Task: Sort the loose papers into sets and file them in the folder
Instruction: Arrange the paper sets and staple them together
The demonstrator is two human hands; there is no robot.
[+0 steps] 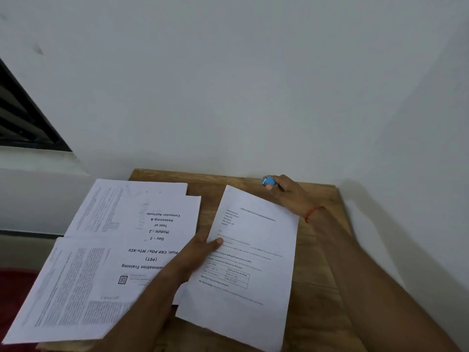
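Currently, work surface: a wooden table [317,250] stands against a white wall [253,85].
Left hand: the left hand [200,250] grasps the left edge of a printed sheet [253,250]. The thumb lies on top of the page and the fingers are hidden beneath it.
Printed sheet: it sits right of centre on the table, with its text facing the person and a small table of figures in its lower half. Its near end reaches the table's front edge. It cannot be told whether one page or several are held.
Right hand: the right hand [286,193] is at the far edge of the table, close to the wall, with its fingers curled round a small blue object [267,181].
Blue object: it protrudes from the fingers just beyond the far right corner of the printed sheet. Its type cannot be told.
Loose papers: the loose papers [101,262] lie spread and overlapping on the left side of the table and overhang its left edge.
Top page: the title page [157,232] lies upside down to the person and reads "Day - 2" and "Module - 2". The left forearm crosses its near corner.
Right wrist: a red thread [313,213] is tied round it.
Surroundings: a dark-framed window [22,118] is at upper left and a red surface [12,288] at lower left.
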